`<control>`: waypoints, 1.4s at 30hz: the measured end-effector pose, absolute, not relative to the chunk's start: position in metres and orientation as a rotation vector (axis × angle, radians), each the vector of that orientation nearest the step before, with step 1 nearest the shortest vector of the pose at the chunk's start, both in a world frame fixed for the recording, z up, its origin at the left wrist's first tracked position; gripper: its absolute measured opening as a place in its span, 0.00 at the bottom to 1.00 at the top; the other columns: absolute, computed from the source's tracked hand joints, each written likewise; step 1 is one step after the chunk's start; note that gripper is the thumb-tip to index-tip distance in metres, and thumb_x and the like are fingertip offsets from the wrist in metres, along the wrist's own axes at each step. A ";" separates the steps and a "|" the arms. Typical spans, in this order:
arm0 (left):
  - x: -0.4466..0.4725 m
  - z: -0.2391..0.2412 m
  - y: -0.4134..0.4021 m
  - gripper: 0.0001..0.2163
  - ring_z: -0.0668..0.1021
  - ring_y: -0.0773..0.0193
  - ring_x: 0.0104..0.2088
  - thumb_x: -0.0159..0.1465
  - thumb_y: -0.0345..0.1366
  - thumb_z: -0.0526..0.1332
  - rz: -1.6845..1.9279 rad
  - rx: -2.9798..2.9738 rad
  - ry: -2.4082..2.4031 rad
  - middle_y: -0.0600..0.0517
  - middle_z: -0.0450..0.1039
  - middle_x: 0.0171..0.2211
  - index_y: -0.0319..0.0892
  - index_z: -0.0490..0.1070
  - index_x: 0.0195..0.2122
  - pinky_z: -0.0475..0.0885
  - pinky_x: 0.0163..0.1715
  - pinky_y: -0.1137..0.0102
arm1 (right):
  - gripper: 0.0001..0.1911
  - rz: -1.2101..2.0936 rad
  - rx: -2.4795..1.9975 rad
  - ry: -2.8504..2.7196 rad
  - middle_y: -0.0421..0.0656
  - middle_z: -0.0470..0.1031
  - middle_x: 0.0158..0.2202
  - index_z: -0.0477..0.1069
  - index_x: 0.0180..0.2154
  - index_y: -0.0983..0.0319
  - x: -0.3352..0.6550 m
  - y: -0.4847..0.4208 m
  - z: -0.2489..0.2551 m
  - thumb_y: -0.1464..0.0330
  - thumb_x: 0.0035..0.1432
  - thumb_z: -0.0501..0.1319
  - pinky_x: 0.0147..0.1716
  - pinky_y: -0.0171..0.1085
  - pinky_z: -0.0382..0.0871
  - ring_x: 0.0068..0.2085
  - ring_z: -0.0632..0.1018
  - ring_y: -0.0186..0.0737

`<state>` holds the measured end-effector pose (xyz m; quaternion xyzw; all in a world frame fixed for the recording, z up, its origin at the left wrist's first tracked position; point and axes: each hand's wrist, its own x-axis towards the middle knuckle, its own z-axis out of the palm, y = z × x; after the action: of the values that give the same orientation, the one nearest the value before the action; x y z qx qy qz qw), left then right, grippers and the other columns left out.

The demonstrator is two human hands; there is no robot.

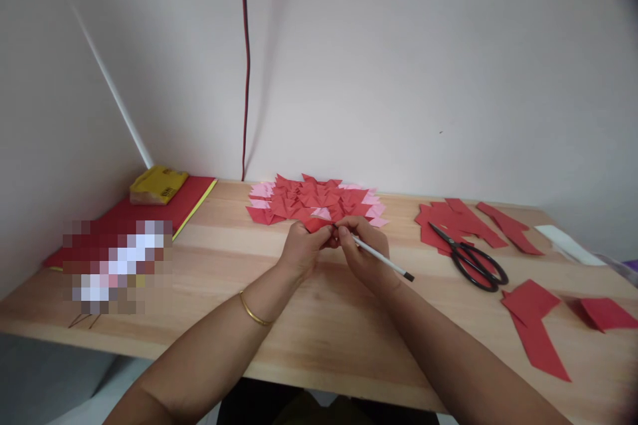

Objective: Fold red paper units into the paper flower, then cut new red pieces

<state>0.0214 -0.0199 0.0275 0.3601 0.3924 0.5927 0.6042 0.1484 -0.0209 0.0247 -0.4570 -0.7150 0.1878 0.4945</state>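
Note:
My left hand [299, 251] is closed on a small red paper piece [314, 224], held up over the table's middle. My right hand [367, 251] grips a slim white pencil [381, 257] with a black end pointing down and right. Its other end is at the paper, between my fingertips, where the contact is mostly hidden. Just beyond both hands lies a spread of folded red and pink paper pieces [319, 194], pointed and overlapping.
Black-handled scissors [466, 257] lie on the right by red paper scraps [453, 222]. Nearer are a cut red piece [538, 325] and a folded red piece [609, 313]. A white strip [568, 244] lies far right. At left, a yellow packet [158, 184] rests on red sheets [199, 194].

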 end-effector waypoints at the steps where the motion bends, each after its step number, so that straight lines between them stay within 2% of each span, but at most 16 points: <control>1: 0.021 0.027 -0.020 0.05 0.74 0.66 0.23 0.48 0.31 0.66 1.369 0.834 0.914 0.50 0.72 0.21 0.34 0.73 0.21 0.73 0.28 0.68 | 0.06 0.443 -1.112 -1.742 0.43 0.77 0.30 0.69 0.35 0.60 0.149 -0.021 0.024 0.66 0.57 0.55 0.32 0.36 0.70 0.31 0.78 0.39; 15: 0.023 0.031 -0.021 0.08 0.69 0.71 0.20 0.45 0.29 0.65 1.391 0.824 0.941 0.56 0.64 0.16 0.36 0.66 0.16 0.71 0.24 0.72 | 0.07 0.412 -1.149 -1.838 0.42 0.78 0.29 0.70 0.34 0.60 0.149 -0.019 0.027 0.65 0.58 0.55 0.32 0.36 0.69 0.32 0.78 0.39; 25: 0.022 0.026 -0.018 0.05 0.73 0.67 0.22 0.47 0.30 0.66 1.377 0.846 0.942 0.51 0.70 0.19 0.35 0.71 0.19 0.72 0.27 0.69 | 0.08 0.419 -1.156 -1.837 0.43 0.78 0.30 0.69 0.35 0.60 0.149 -0.017 0.025 0.65 0.59 0.54 0.32 0.36 0.68 0.32 0.77 0.39; 37: 0.021 0.026 -0.018 0.05 0.74 0.66 0.23 0.46 0.31 0.65 1.362 0.854 0.962 0.51 0.71 0.20 0.35 0.71 0.20 0.72 0.28 0.68 | 0.08 0.433 -1.161 -1.854 0.43 0.78 0.30 0.69 0.35 0.60 0.149 -0.017 0.024 0.65 0.59 0.54 0.31 0.36 0.68 0.33 0.77 0.40; 42: 0.022 0.027 -0.018 0.06 0.72 0.68 0.21 0.46 0.30 0.66 1.363 0.843 0.968 0.53 0.68 0.18 0.35 0.70 0.17 0.71 0.27 0.69 | 0.07 0.464 -1.155 -1.854 0.44 0.78 0.31 0.69 0.35 0.60 0.149 -0.016 0.023 0.65 0.59 0.54 0.31 0.37 0.69 0.33 0.78 0.41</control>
<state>0.0215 -0.0176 0.0267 0.3627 0.4165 0.5863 0.5926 0.1494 -0.0155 0.0235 -0.4648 -0.7460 0.1868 0.4388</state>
